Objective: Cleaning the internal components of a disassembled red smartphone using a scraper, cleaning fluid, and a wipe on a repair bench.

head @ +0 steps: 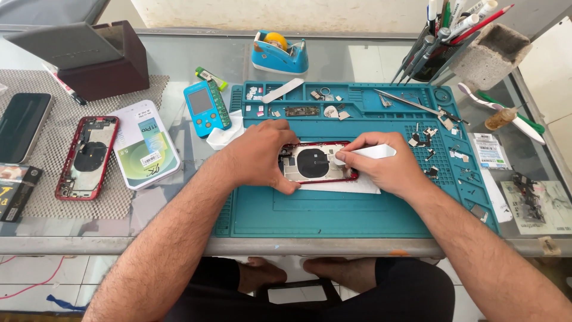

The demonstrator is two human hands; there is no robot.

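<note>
An opened red phone housing (316, 163) with a black round coil lies on a teal repair mat (333, 209), on a sheet of white paper. My left hand (259, 154) presses down on the housing's left end and holds it steady. My right hand (381, 164) grips a flat white plastic pry tool (372, 152), its tip resting on the housing's right side near the coil.
A second red phone frame (87, 156) and a dark phone (22, 125) lie on a mesh pad at left. A small blue tester (204, 107), a white box (143, 143), a tape dispenser (280, 53), tweezers (408, 102), small parts and a pen holder (438, 48) surround the mat.
</note>
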